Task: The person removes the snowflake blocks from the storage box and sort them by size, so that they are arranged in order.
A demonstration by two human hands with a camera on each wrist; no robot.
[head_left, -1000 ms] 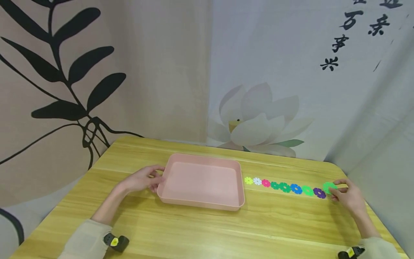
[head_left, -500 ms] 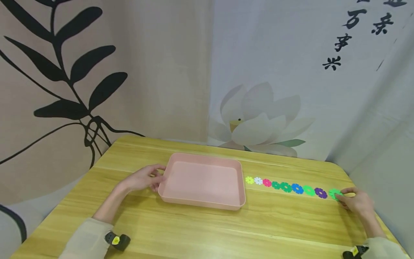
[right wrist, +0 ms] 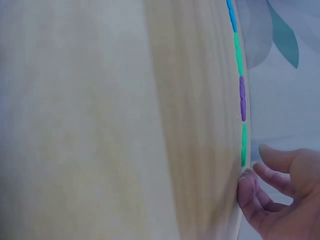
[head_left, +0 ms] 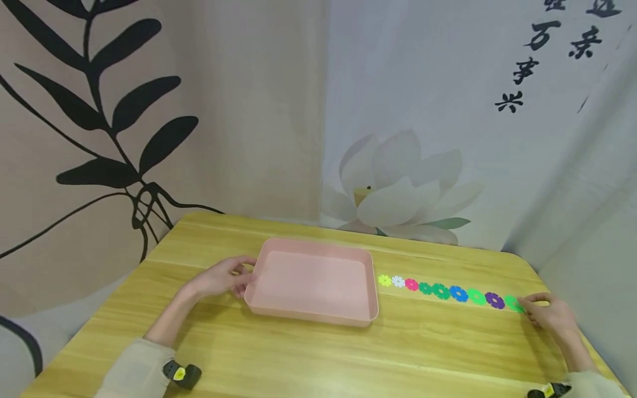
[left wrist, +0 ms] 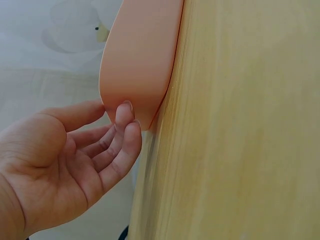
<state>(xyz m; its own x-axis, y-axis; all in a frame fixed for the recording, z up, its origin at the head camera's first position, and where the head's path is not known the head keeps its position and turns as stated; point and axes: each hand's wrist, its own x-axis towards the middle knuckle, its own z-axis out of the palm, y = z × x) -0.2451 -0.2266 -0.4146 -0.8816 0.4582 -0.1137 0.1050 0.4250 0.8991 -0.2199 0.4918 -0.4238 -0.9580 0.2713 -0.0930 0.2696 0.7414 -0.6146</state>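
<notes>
A shallow pink tray rests on the table. At its left end my left hand grips the wall, with thumb and curled fingers against the rim and corner in the left wrist view. To the tray's right runs a row of flat, notched plastic discs, from a yellow disc to a purple disc. A light green disc lies flat at the right end, close to the purple one. My right hand has its fingertips at that green disc's right edge. In the right wrist view, thumb and fingers stand apart, pinching nothing.
The wooden table ends on the right just beyond my right hand. Behind it hangs a printed curtain with leaves, a lotus and dark writing. Each wrist carries a small black camera.
My right hand moved right and down with the light green disc, which now lies at the row's end nearer the purple one; the fingers have loosened. My left hand stays at the tray.
</notes>
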